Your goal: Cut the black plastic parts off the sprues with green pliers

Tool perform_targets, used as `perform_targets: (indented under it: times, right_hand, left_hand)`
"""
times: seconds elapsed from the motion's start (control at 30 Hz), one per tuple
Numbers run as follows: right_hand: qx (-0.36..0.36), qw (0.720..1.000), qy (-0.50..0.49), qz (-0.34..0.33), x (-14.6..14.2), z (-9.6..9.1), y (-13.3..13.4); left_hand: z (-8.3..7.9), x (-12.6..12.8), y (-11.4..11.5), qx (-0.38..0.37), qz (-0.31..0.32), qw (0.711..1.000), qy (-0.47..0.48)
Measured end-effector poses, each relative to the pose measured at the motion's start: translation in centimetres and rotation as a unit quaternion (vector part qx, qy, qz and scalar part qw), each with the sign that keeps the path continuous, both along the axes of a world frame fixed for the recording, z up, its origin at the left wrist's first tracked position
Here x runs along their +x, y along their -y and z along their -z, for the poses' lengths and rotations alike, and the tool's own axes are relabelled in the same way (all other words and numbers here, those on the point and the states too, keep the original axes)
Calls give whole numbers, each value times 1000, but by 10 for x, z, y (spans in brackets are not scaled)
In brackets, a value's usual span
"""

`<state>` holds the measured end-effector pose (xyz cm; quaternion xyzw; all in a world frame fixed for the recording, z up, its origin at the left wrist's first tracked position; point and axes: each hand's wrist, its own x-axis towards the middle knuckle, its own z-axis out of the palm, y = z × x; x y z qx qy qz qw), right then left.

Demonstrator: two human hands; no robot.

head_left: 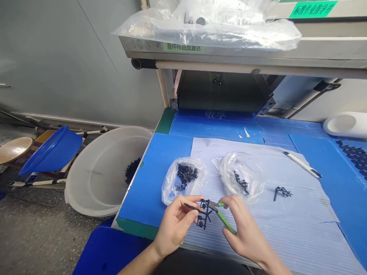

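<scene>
Over white sheet (286,229), hands pinching sprue (204,217), cutters (220,215).

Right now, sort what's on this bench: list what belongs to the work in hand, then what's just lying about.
In use:
left hand holding the black plastic sprue
right hand holding green-handled cutters
two bags of black parts

Lying about:
white pen-like tool
loose sprue
white tub
blue basin

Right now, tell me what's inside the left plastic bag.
The left plastic bag holds a heap of small black plastic parts. Pieces underneath the heap are covered; creased film blurs the rest.
</scene>
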<state>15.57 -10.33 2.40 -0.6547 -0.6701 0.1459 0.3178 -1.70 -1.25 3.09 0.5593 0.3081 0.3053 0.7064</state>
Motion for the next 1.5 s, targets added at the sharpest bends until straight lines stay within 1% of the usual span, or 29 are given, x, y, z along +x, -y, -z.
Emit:
perform_targets:
  times: [0.27, 0.4, 0.6, 0.73, 0.9, 1.1, 1.3, 1.4, 1.5]
  right_hand:
    - [5, 1000, 11, -6, -1, 2, -1]
    - [18, 999, 41, -3, -1, 2, -4]
    - [26, 996, 81, 11, -2, 11, -4]
    - [32, 998, 60, 13, -4, 13, -6]
    - [-2, 1000, 5, -4, -3, 12, -6]
    - [-20, 999, -18, -30, -5, 13, -8]
    - [-16, 999, -7, -32, -6, 13, -10]
    - [-16, 999, 20, -30, -6, 14, -11]
    - [-8, 999, 47, -26, -8, 16, -19]
  left_hand:
    - [2, 1, 1, -7, -9, 1000, -11]
    - [3, -1, 1, -14, -11, 1000, -15]
    - [5, -3, -1, -23, -12, 999, -24]
    - [8, -3, 1, -20, -33, 999, -19]
    - [9, -3, 1, -12, -52, 998, -17]
    - [11, -4, -1, -23, -53, 998, -5]
    - [14, -2, -2, -38, -53, 998, -8]
    - [12, -1, -3, -45, -64, 997, -7]
    - [13, 0, -8, -46, -79, 996, -5]
